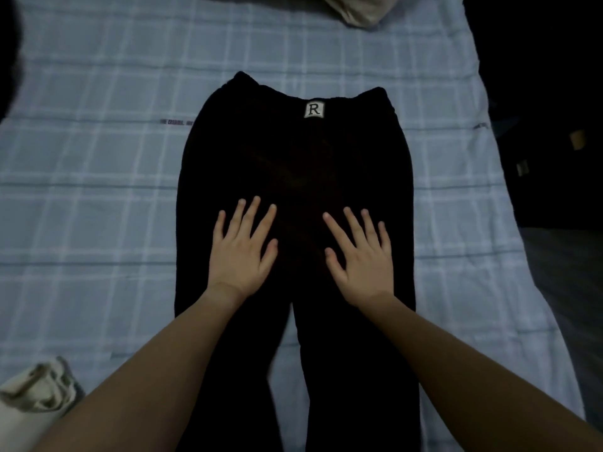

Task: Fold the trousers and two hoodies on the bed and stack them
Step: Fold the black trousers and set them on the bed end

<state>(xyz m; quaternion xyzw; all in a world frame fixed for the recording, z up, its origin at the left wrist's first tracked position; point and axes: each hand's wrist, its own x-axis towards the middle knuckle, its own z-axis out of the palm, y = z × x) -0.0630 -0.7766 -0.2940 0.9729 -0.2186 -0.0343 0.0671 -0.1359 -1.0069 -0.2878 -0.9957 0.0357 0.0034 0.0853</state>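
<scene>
Black trousers [293,151] lie flat and unfolded down the middle of the bed, waistband at the far end with a white label bearing the letter R [314,109], legs running toward me. My left hand [243,251] rests flat on the left thigh area with fingers spread. My right hand [360,256] lies flat on the right thigh area, fingers spread too. A cream garment [36,399], possibly a hoodie, sits bunched at the near left corner. Another pale garment [355,9] lies at the far edge of the bed.
The bed carries a light blue checked sheet [98,177]. Its right edge [509,203] drops to a dark floor. A dark shape [8,50] fills the far left corner.
</scene>
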